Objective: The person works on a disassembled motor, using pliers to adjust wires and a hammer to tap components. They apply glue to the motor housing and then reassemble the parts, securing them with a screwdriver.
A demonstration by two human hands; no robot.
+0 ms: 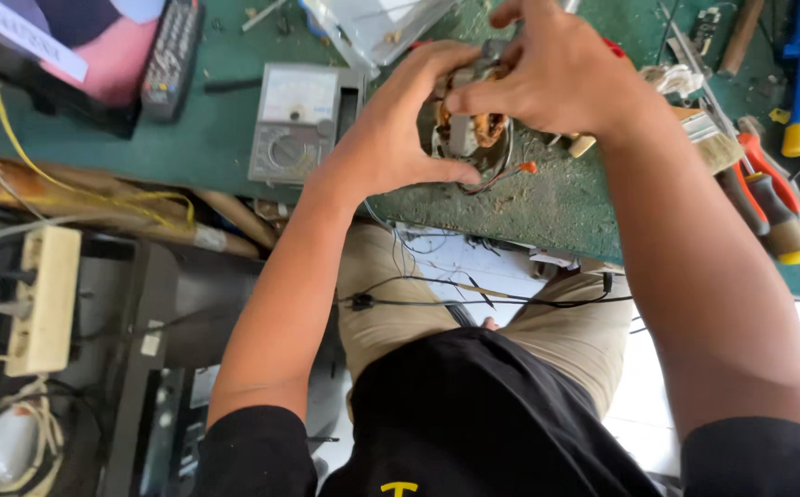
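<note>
Motor [470,129], small, with copper windings and a laminated steel core, sits on the green workbench [556,198] near its front edge, between both hands. I read the left hand [400,129] as curled around the motor's left side, thumb laid along the bottom, fingers arched over the top. The right hand [547,78] closes on the upper right side, fingertips pressing the frame. Both hands are narrow and holding the motor; neither is spread wide.

Handling judgement: the unit will feel dense for its bulk (steel stack plus copper). The core is stiff and gives a firm grip. The windings are fragile, since the enamel coat scratches easily, so I would keep fingers on the metal frame and off the coils. Thin lead wires [501,175] trail from the lower right of the motor, 1 ending in an orange tip; these are soft and may snag or tear at the joint.

Surroundings:
1. An analog multimeter [294,124] lies just left of the left hand.
2. A remote control [172,60] lies further left.
3. A paint brush [708,138] and red-handled screwdrivers [772,207] lie to the right.
4. A power strip [43,299] hangs below the bench at left.
</note>
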